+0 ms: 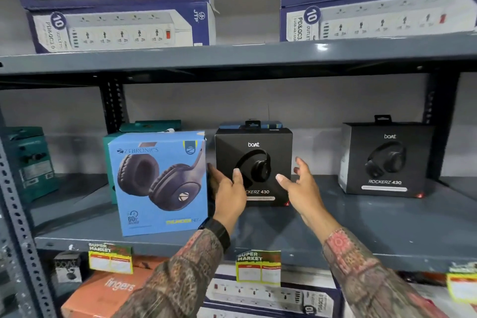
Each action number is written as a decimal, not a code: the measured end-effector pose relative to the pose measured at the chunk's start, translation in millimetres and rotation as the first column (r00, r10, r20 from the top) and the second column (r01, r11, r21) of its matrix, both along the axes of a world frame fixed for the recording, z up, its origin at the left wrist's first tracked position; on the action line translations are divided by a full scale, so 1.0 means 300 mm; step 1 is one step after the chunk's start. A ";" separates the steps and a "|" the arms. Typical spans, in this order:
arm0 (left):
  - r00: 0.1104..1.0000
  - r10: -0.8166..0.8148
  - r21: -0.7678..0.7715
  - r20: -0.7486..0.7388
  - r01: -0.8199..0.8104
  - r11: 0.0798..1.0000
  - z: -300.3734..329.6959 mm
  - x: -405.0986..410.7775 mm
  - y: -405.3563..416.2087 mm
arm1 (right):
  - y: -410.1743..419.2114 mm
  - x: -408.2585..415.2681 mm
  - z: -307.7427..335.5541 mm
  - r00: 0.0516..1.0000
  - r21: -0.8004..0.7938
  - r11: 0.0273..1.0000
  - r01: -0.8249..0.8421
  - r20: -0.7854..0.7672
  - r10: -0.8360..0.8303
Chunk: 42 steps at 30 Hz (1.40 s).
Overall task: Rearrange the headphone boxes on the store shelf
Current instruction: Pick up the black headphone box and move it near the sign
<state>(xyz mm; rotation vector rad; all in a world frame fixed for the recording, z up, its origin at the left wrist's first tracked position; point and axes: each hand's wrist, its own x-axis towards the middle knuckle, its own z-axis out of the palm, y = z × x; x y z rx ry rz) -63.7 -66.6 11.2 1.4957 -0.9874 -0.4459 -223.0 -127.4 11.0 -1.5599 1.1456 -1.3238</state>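
Note:
A black boat Rockerz 430 headphone box (254,152) stands mid-shelf on the grey middle shelf (361,227). My left hand (228,188) reaches to its lower left, fingers spread, thumb over the box front. Off the box's right edge my right hand (300,183) hangs open; whether it touches is unclear. A blue Zebronics headphone box (157,183) stands just left, nearer the shelf edge, with teal boxes (149,125) behind it. A second black boat box (386,160) stands at the right.
Power-strip boxes (113,28) are stacked on the upper shelf, and more lie below (268,294). A teal box (28,162) sits at far left beyond the perforated upright (15,214). Yellow price tags (258,267) hang on the shelf lip. An orange box (108,289) lies lower left.

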 end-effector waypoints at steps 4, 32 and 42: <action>0.998 -0.007 0.003 -0.063 0.007 1.000 0.005 0.011 -0.003 | -0.065 0.008 -0.034 0.997 0.043 0.997 -0.071 0.005 0.071; 0.979 -0.204 -0.321 0.015 0.198 0.926 0.047 0.028 0.533 | 0.504 -0.226 0.050 0.995 -0.227 0.971 0.071 0.080 -0.054; 0.977 -0.215 -0.325 -0.016 0.198 0.925 0.056 0.049 0.555 | 0.529 -0.208 0.055 0.990 -0.214 0.975 0.053 0.136 -0.024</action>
